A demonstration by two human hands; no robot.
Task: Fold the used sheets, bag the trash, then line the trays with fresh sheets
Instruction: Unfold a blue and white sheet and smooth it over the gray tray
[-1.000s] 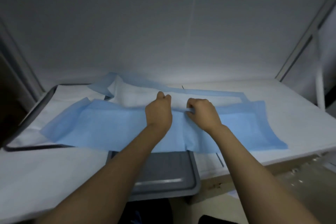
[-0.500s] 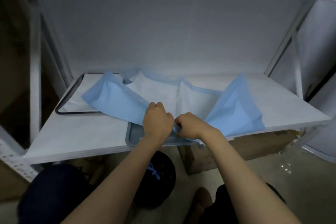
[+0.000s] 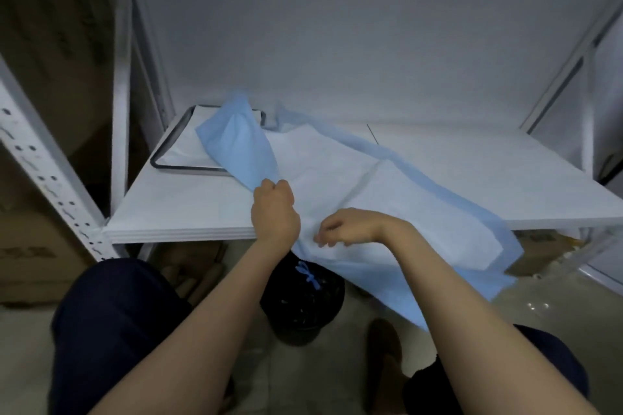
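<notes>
Both bare arms reach forward, side by side. The left hand (image 3: pixel 274 209) is a tight fist, knuckles up, gripping the sheet (image 3: pixel 387 199). The right hand (image 3: pixel 344 229) sits just beside it, wrist bent, fingers curled down onto the sheet; whether they pinch it, can't tell.

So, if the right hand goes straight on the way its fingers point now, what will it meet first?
Most likely the left hand, at its wrist: the right hand points leftward at it over the sheet. Depth is unclear.
</notes>
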